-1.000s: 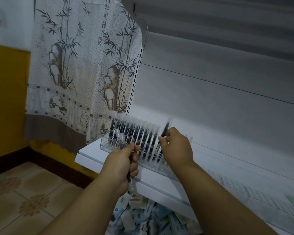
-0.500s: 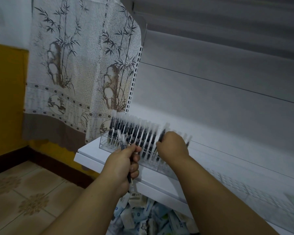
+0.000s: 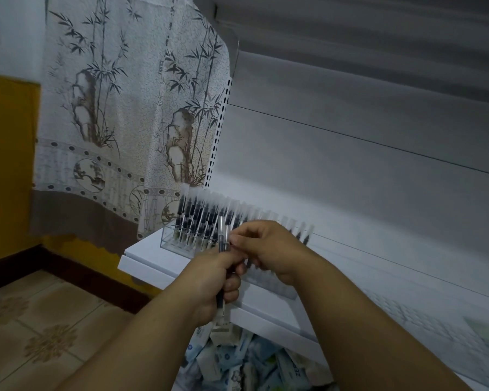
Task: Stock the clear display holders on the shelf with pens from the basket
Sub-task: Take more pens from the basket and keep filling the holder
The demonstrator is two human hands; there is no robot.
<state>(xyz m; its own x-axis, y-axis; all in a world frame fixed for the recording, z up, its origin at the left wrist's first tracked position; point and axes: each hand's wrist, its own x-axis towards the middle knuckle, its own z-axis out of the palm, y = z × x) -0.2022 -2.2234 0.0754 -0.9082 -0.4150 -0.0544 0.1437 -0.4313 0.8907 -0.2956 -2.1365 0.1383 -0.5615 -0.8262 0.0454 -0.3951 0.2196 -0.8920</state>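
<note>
Pens (image 3: 223, 241) are bunched upright in the left hand (image 3: 213, 280) near the middle of the frame, fingers wrapped round the lower barrels so the clear caps stick up. The right hand (image 3: 268, 249) is curled in from the right, its fingertips (image 3: 235, 240) pinched at the top of the bunch, apparently on one pen's cap end, though exactly which pen is hard to tell.

Behind both hands, the clear holder (image 3: 178, 244) is sat on the white shelf (image 3: 153, 258), its left part already packed with capped pens; more caps can be seen poking out to the right of the right hand.

Handling-wise, these look light, stiff and a bit slick, being smooth plastic. A single pen is probably best taken up near the cap and slid out lengthwise, so the rest of the bunch isn't dragged along. Caps could pop off if yanked.

No basket can be clearly made out; only a heap of packets (image 3: 237, 365) is seen at bottom centre.
</note>
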